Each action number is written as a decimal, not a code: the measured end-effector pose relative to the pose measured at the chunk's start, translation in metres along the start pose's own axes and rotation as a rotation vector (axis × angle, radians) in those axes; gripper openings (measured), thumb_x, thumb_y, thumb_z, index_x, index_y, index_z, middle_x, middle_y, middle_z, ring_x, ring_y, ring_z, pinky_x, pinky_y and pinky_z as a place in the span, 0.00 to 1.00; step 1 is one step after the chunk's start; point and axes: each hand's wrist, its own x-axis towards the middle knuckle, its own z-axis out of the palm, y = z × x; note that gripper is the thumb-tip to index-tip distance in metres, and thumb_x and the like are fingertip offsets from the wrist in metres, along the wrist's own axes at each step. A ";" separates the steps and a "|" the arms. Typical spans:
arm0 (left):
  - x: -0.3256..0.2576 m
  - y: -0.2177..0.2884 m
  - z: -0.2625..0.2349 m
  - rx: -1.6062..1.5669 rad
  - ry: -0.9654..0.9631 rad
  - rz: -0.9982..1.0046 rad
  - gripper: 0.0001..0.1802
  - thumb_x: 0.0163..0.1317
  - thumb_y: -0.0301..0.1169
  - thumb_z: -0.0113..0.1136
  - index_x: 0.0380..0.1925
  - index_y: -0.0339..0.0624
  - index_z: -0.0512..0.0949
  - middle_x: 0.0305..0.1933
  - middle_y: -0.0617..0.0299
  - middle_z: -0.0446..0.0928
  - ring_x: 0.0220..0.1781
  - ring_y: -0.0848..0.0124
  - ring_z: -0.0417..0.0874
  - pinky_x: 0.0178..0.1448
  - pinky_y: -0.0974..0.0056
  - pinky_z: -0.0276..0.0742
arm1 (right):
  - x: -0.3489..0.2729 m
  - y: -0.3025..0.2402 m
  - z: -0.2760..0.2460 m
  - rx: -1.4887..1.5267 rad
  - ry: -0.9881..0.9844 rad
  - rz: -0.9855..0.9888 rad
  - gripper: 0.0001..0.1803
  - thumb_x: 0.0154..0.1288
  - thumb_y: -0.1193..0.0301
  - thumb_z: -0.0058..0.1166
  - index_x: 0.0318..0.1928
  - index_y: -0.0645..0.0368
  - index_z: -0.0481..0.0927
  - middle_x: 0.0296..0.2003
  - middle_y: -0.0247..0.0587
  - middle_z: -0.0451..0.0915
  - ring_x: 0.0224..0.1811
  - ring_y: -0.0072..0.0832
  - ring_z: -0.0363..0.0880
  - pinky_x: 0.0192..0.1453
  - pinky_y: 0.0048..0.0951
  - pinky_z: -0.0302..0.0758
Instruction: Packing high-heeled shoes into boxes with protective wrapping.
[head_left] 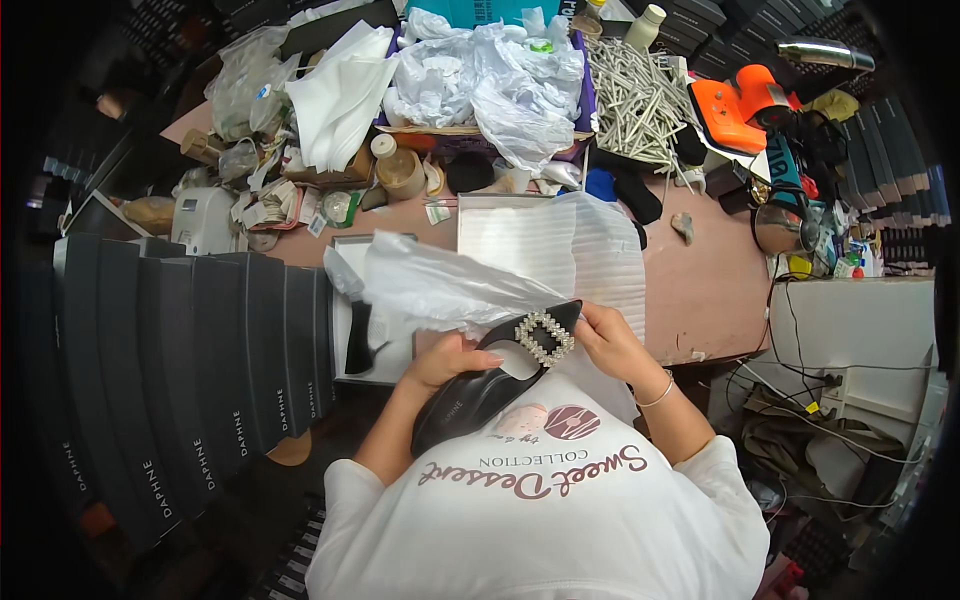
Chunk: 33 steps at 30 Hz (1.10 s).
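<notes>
A black pointed shoe [465, 402] with a sparkling square rhinestone buckle [543, 340] is held close in front of my shirt, its toe pointing away to the right. My left hand [445, 362] grips its side near the opening, thumb over the edge. At the toe, my right hand [614, 347] is closed with fingertips pinching the tip. Thin white tissue paper [430, 285] spreads loosely just beyond the shoe. An open shoe box [372, 378] lies at the left, partly under that tissue, and a second black shoe [358, 338] shows inside it.
Dark shoe boxes [165, 370] stand in a row at the left. White lining paper [605, 260] lies on the pink table [710, 290]. Behind are a bottle [398, 170], a box of plastic bags [480, 80], many paper sticks [640, 105] and an orange device [735, 105]. Cables [830, 385] hang at right.
</notes>
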 end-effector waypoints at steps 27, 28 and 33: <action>-0.002 0.022 -0.017 0.269 0.007 -0.100 0.24 0.54 0.26 0.58 0.54 0.36 0.71 0.49 0.61 0.75 0.48 0.73 0.75 0.56 0.69 0.68 | 0.075 -0.066 -0.019 -0.204 -0.081 -0.486 0.16 0.58 0.65 0.61 0.43 0.64 0.78 0.32 0.42 0.79 0.34 0.33 0.77 0.39 0.31 0.72; 0.001 0.014 -0.021 0.266 0.013 -0.115 0.24 0.54 0.27 0.58 0.54 0.36 0.71 0.48 0.61 0.76 0.48 0.74 0.75 0.56 0.69 0.69 | 0.087 -0.052 -0.018 -0.066 -0.113 -0.457 0.17 0.59 0.65 0.61 0.44 0.65 0.78 0.33 0.39 0.80 0.34 0.28 0.76 0.39 0.30 0.72; 0.008 -0.008 -0.035 0.095 -0.021 -0.096 0.24 0.54 0.26 0.57 0.54 0.34 0.70 0.48 0.60 0.77 0.48 0.74 0.77 0.55 0.69 0.71 | 0.099 0.001 -0.005 0.307 -0.240 -0.154 0.17 0.65 0.66 0.57 0.48 0.65 0.78 0.35 0.29 0.79 0.35 0.16 0.72 0.39 0.23 0.71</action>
